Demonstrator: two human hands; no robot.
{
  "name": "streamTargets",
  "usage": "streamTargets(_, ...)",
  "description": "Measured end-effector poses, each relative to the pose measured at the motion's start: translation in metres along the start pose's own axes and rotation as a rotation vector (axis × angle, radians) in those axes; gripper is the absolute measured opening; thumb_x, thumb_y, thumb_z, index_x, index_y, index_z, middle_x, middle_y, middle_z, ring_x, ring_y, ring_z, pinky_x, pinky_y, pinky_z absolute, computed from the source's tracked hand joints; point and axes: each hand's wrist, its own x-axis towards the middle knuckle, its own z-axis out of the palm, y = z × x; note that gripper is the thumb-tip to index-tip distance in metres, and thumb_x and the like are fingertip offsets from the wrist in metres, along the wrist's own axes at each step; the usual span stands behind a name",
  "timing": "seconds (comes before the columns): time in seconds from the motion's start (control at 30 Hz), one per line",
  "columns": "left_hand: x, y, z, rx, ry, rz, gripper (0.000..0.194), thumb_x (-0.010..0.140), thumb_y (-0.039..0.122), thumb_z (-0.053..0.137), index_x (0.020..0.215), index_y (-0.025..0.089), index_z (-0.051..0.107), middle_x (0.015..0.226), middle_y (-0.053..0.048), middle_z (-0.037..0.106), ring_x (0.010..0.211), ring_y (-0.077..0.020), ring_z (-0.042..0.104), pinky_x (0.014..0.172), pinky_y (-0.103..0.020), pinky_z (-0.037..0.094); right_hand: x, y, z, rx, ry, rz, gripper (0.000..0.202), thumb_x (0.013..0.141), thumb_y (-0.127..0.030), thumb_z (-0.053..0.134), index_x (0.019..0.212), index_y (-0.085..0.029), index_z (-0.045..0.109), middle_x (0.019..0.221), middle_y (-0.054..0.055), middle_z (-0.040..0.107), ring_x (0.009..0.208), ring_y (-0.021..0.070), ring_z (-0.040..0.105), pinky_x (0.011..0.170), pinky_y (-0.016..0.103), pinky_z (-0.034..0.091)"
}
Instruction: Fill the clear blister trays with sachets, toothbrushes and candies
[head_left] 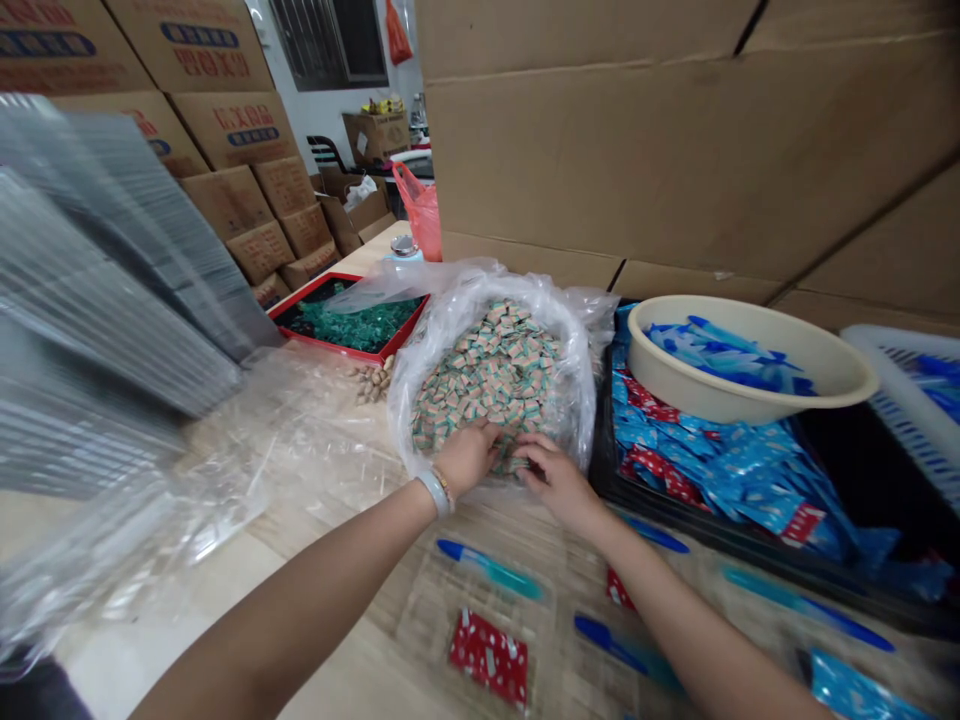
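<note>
A clear plastic bag point(411, 400) stands wide with its rim rolled down, full of small pink-and-green pieces point(487, 370) that look like little wrapped blocks. At its near side, my left hand point(469, 458) reaches among the pieces with curled fingers, a pale bangle on the wrist. Close to it, my right hand point(559, 485) bends its fingers at the same heap. What either hand pinches is too small to make out. On the table below lie a blue pen point(491, 568) and a red patterned packet point(489, 657), both apart from my hands.
A red-rimmed tray point(352, 350) of green pieces stands behind left. On the right, a cream basin point(750, 390) of blue items sits over a black tray point(645, 485) of blue and red packets. Stacked clear plastic trays point(112, 260) rise at left; cardboard point(600, 150) walls the back.
</note>
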Motion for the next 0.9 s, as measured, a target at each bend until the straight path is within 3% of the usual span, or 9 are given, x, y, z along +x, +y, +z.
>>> streamTargets(0.13, -0.001, 0.003, -0.001, 0.016, -0.039, 0.070, 0.026, 0.077, 0.016, 0.043, 0.100, 0.021, 0.054, 0.092, -0.004, 0.053, 0.081, -0.0150, 0.054, 0.069, -0.024, 0.043, -0.002, 0.004, 0.002, -0.034, 0.009, -0.031, 0.019, 0.071, -0.009, 0.047, 0.083, -0.018, 0.059, 0.096, 0.008, 0.054, 0.093, 0.0181, 0.050, 0.083, 0.034, 0.039)
streamTargets(0.3, 0.002, -0.002, 0.002, -0.103, -0.038, 0.158, 0.023, 0.078, 0.014, 0.043, 0.096, 0.019, 0.057, 0.093, -0.003, 0.053, 0.085, -0.0130, 0.052, 0.075, -0.022, 0.042, -0.004, 0.006, 0.006, -0.085, 0.010, -0.014, 0.021, 0.071, -0.009, 0.047, 0.086, -0.017, 0.059, 0.093, 0.007, 0.058, 0.090, 0.0183, 0.052, 0.081, 0.034, 0.041)
streamTargets(0.5, 0.000, -0.003, -0.001, -0.044, -0.082, 0.204, 0.025, 0.078, 0.015, 0.044, 0.100, 0.021, 0.053, 0.097, -0.003, 0.054, 0.090, -0.0137, 0.051, 0.079, -0.023, 0.041, -0.002, 0.008, 0.006, -0.131, -0.015, -0.050, 0.019, 0.073, -0.011, 0.047, 0.086, -0.017, 0.059, 0.092, 0.007, 0.060, 0.089, 0.0182, 0.052, 0.081, 0.034, 0.041)
streamTargets(0.77, 0.001, -0.010, 0.003, -0.120, -0.073, 0.177, 0.019, 0.075, 0.014, 0.047, 0.093, 0.018, 0.053, 0.093, -0.003, 0.054, 0.088, -0.0139, 0.052, 0.078, -0.023, 0.041, -0.002, 0.007, 0.005, -0.125, -0.030, -0.069, 0.020, 0.073, -0.011, 0.048, 0.088, -0.018, 0.059, 0.095, 0.007, 0.060, 0.092, 0.0187, 0.051, 0.083, 0.035, 0.040)
streamTargets(0.9, -0.001, -0.010, 0.002, -0.125, -0.050, 0.186, 0.030, 0.075, 0.013, 0.047, 0.105, 0.019, 0.045, 0.104, -0.004, 0.049, 0.088, -0.0138, 0.052, 0.077, -0.024, 0.042, -0.002, 0.006, 0.002, -0.112, -0.054, -0.080, 0.020, 0.073, -0.011, 0.048, 0.087, -0.019, 0.059, 0.094, 0.007, 0.060, 0.092, 0.0187, 0.052, 0.083, 0.036, 0.039)
